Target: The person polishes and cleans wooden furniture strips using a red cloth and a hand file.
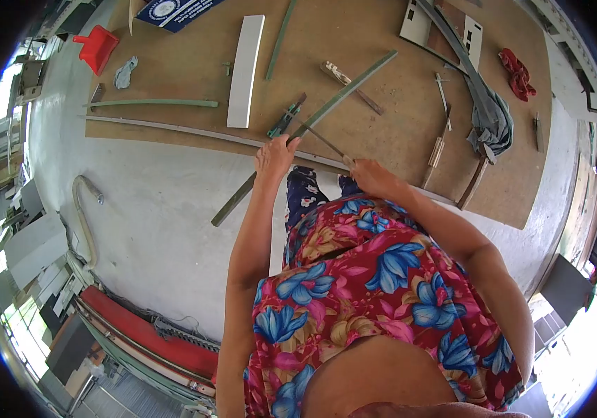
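A long grey-green strip (pixel 354 83) lies slantwise across the table's near edge, its lower end sticking out past the edge. My left hand (pixel 275 156) is closed on the strip near its middle. A thin dark rod-like tool (pixel 320 139) crosses the strip; its handle end is in my right hand (pixel 375 175), whose fingers are wrapped round it. Just beyond my left hand lies a green and black tool (pixel 287 118). A wooden-handled tool (pixel 351 85) rests partly beneath the strip.
On the brown table (pixel 180 70) lie a white board (pixel 246 70), a green strip (pixel 159 103), a grey cloth (pixel 497 125), a red cloth (pixel 516 75) and a wooden-handled tool (pixel 435 157). A long rail (pixel 194 131) runs along the near edge. A red dustpan (pixel 96 50) sits at the far left.
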Demonstrator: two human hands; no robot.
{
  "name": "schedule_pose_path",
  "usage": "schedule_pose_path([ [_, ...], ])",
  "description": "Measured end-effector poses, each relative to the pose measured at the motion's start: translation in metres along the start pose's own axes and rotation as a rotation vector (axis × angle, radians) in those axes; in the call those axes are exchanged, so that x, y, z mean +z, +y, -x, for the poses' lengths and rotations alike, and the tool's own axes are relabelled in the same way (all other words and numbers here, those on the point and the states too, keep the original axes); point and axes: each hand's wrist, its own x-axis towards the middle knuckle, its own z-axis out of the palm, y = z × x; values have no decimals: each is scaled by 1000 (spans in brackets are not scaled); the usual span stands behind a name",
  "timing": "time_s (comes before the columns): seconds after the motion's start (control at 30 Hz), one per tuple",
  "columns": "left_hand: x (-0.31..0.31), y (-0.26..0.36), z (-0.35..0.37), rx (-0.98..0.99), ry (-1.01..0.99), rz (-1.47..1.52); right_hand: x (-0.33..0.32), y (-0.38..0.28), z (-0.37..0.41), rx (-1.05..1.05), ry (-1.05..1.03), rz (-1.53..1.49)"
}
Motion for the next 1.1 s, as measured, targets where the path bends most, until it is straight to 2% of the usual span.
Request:
schedule_pose_path([
  [0.07,1,7,4,4,-2,-14,4,15,-34,-59,-128,41],
  [0.17,4,14,8,26,93,-6,-24,-30,-66,174,53,-149],
  [0.27,3,5,1,66,138,-8,-18,-20,-35,-9,-18,-42],
  [0.33,2,-2,-5,65,121,-10,-24,-16,5,4,47,-36],
  [0.4,2,1,-3,43,74,-31,-20,-9,7,-23,12,-25],
  [0.47,3,8,4,38,66,-46,-9,10,-24,-88,-100,-4],
  [0.57,-1,13,13,15,112,-27,-30,-36,-66,198,-14,-196],
  [0.67,-10,6,6,16,77,-19,-16,-24,-40,72,-32,-144],
  [0.77,-7,-2,-2,2,76,-18,-24,-23,18,76,145,-110],
  [0.87,0,2,7,12,64,-18,-9,-2,-21,-48,-44,-43],
  [0.93,0,11,15,31,98,11,-31,-35,-55,103,-59,-108],
  [1.03,-11,10,12,-8,35,-18,-11,-36,-68,175,5,-149],
  [1.1,-14,1,11,-24,33,-6,2,-11,-34,28,-47,-84],
])
